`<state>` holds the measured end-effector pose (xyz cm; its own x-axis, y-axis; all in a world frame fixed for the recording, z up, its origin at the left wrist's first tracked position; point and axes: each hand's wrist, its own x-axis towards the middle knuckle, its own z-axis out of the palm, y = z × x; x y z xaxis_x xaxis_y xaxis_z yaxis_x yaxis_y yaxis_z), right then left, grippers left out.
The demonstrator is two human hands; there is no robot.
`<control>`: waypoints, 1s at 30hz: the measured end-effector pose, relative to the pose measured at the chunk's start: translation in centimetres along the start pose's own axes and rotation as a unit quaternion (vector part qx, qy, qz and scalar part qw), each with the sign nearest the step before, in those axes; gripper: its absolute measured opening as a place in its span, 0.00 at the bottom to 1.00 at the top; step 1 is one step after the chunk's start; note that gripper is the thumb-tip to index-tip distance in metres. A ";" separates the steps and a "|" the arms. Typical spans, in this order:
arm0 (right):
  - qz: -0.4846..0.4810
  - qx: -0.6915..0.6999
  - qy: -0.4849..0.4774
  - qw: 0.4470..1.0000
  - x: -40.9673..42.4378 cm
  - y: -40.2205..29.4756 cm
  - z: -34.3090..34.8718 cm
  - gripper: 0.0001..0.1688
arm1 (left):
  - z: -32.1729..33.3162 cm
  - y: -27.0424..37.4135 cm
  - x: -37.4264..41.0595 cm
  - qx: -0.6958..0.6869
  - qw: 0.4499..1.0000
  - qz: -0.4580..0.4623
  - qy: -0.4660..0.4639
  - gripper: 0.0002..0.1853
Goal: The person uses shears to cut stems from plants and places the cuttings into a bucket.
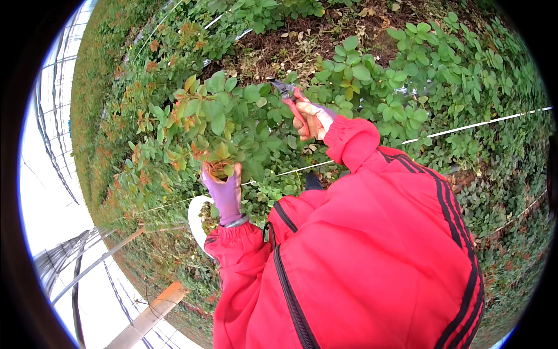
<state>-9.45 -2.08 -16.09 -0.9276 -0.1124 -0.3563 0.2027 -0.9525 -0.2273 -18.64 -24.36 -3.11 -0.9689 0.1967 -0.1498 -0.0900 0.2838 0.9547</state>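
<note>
My left hand (pixel 223 194), in a purple glove, is curled around a small bunch of reddish-orange young leaves (pixel 218 168), which look like rose foliage. Its fingertips are partly hidden among the leaves. My right hand (pixel 313 120) grips a pair of pruning shears (pixel 294 102) by their red handles. Their dark metal blades point up and left, beside the leafy shoots (pixel 218 104) and above the ground litter. I cannot tell from this angle how far the blades are apart. Some purple shows at the right wrist too, below the red sleeve.
A white string (pixel 471 126) runs across the bed past my body. Beside my left wrist curves a white rim (pixel 196 220), its object largely hidden. Dense bushes (pixel 431 74) surround me, with brown litter (pixel 301 41) ahead. A post (pixel 152 312) stands lower left, near the greenhouse wall.
</note>
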 end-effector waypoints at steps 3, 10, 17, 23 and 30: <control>0.087 0.007 -0.090 0.992 -1.9 1.3 1.0 0.22 | 1.7 1.0 2.2 -0.035 0.999 -0.019 0.023 0.31; 0.271 -0.198 -0.079 0.939 -1.7 6.5 2.3 0.30 | -0.7 -0.1 4.5 0.176 0.979 0.083 0.057 0.19; 0.277 -0.139 -0.074 0.948 0.8 7.7 1.0 0.37 | -1.4 -1.9 4.2 0.121 0.989 0.081 0.040 0.19; 0.263 -0.132 -0.057 0.954 1.7 7.5 1.1 0.28 | 0.0 -1.4 3.2 -0.126 0.990 0.052 0.027 0.23; 0.166 0.017 -0.039 0.985 -0.5 4.2 1.7 0.25 | -0.3 3.4 5.1 -0.004 0.985 0.164 0.050 0.24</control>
<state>-8.67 -6.50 -15.34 -0.8333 -0.4405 -0.3340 0.4902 -0.8681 -0.0780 -23.93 -22.66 -0.57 -0.9639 0.1834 0.1928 0.2305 0.2136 0.9493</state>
